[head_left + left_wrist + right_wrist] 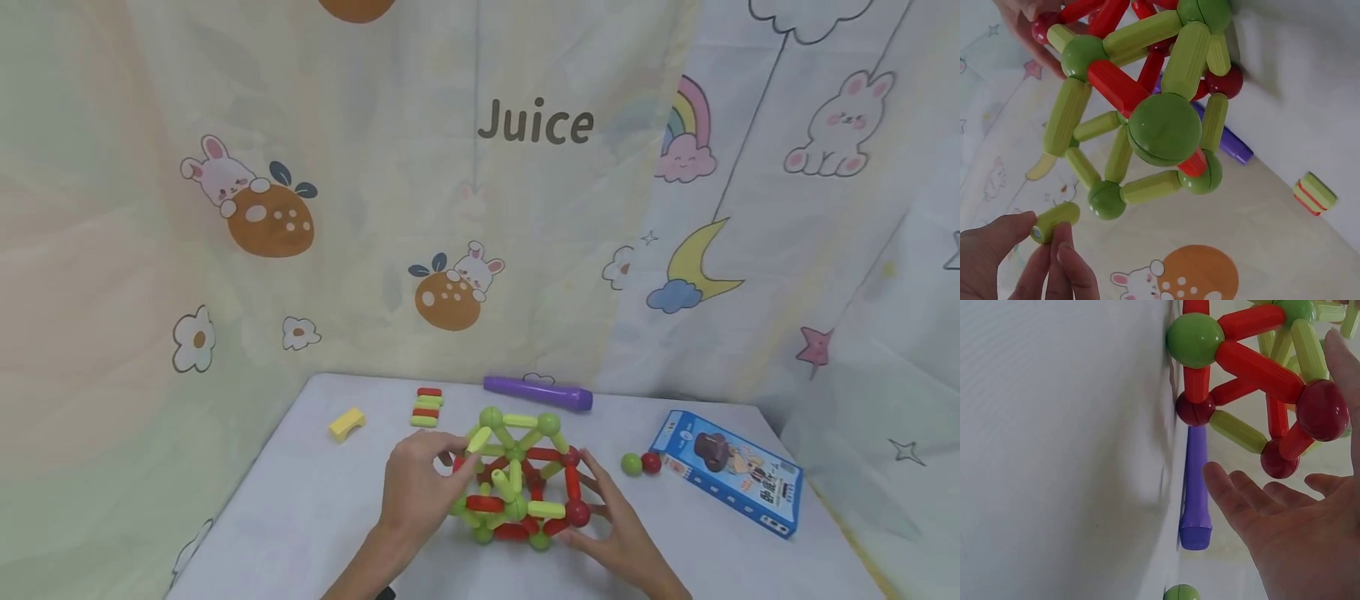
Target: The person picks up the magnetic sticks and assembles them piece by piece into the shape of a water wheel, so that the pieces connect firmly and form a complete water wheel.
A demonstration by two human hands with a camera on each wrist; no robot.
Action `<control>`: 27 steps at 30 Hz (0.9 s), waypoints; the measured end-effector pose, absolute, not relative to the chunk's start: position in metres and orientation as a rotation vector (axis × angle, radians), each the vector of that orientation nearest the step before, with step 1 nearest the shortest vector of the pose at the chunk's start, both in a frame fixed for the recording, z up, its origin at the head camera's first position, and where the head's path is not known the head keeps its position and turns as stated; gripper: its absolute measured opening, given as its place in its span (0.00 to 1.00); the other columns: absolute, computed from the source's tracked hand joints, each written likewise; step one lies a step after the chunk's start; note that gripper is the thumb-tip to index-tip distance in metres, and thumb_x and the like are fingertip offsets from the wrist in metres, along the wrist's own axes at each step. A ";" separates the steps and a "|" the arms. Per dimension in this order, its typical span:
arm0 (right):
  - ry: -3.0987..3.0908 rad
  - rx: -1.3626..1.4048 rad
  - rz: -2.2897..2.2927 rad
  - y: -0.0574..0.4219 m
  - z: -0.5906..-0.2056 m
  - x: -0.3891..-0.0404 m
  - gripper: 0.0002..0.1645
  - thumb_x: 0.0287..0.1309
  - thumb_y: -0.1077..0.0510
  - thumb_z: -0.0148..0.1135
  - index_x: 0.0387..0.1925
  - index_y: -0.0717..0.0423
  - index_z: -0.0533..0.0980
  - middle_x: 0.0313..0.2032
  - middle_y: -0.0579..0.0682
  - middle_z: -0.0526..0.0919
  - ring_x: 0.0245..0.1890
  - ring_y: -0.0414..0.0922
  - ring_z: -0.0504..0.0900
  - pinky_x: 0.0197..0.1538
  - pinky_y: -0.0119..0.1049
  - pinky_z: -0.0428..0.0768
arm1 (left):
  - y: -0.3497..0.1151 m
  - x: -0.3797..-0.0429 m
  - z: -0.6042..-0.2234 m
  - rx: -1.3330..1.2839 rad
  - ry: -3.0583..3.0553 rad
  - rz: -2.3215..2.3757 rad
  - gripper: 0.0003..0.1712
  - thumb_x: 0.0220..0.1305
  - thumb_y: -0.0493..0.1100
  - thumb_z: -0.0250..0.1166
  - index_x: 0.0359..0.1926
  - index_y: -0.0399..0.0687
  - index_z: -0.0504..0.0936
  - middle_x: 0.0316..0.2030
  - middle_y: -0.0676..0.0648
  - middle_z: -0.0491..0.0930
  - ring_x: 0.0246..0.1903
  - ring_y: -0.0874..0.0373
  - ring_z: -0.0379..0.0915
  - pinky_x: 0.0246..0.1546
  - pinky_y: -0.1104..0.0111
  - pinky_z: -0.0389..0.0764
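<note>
A frame of red and green magnetic rods and balls (515,454) stands on the table between both hands. My left hand (420,483) pinches a short light-green rod (1055,222) between thumb and fingers, beside the frame's left side. In the left wrist view this rod is apart from the frame. One other green rod (501,483) on the near side has a free end pointing up. My right hand (622,533) is at the frame's right side, thumb near a red ball (1322,410) and fingers extended. Whether its fingertips touch the frame is hard to tell.
Several red and green rods (426,408) lie in a row at the back left, near a yellow arch block (347,424). A purple stick (538,392) lies along the back edge. To the right are a green ball (632,464), a red ball (651,463) and a blue box (727,471).
</note>
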State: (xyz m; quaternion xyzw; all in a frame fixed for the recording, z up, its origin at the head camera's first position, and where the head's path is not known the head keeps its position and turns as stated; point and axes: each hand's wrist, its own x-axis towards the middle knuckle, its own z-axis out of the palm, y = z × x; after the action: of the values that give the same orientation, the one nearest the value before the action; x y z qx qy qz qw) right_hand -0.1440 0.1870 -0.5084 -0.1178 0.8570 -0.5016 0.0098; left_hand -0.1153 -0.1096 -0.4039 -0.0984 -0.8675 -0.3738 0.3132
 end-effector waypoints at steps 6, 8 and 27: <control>2.665 -0.367 -1.584 0.186 -0.511 -0.144 0.68 0.56 0.50 0.85 0.87 0.39 0.50 0.85 0.57 0.55 0.77 0.66 0.67 0.62 0.58 0.84 | -0.097 -0.124 -0.410 -0.311 -2.266 -0.774 0.12 0.50 0.43 0.88 0.34 0.47 0.94 0.28 0.54 0.91 0.25 0.63 0.78 0.34 0.67 0.80; 2.662 -0.357 -1.586 0.186 -0.511 -0.143 0.68 0.56 0.50 0.85 0.87 0.40 0.50 0.85 0.57 0.55 0.77 0.66 0.67 0.63 0.59 0.83 | -0.094 -0.126 -0.412 -0.315 -2.260 -0.721 0.12 0.49 0.44 0.89 0.33 0.47 0.94 0.26 0.54 0.90 0.22 0.64 0.73 0.32 0.68 0.76; 2.672 -0.331 -1.566 0.184 -0.509 -0.143 0.68 0.56 0.49 0.85 0.87 0.40 0.51 0.84 0.57 0.56 0.77 0.66 0.68 0.62 0.58 0.84 | -0.089 -0.128 -0.415 -0.430 -2.264 -0.765 0.14 0.50 0.46 0.89 0.35 0.49 0.95 0.28 0.54 0.91 0.24 0.65 0.71 0.30 0.71 0.68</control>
State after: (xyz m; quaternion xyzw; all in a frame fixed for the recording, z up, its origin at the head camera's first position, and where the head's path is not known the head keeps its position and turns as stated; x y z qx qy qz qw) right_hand -0.1432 0.1842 -0.5093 -0.1062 0.8578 -0.5028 0.0134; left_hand -0.1280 -0.0892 -0.4152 -0.1659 -0.8737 -0.2953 0.3492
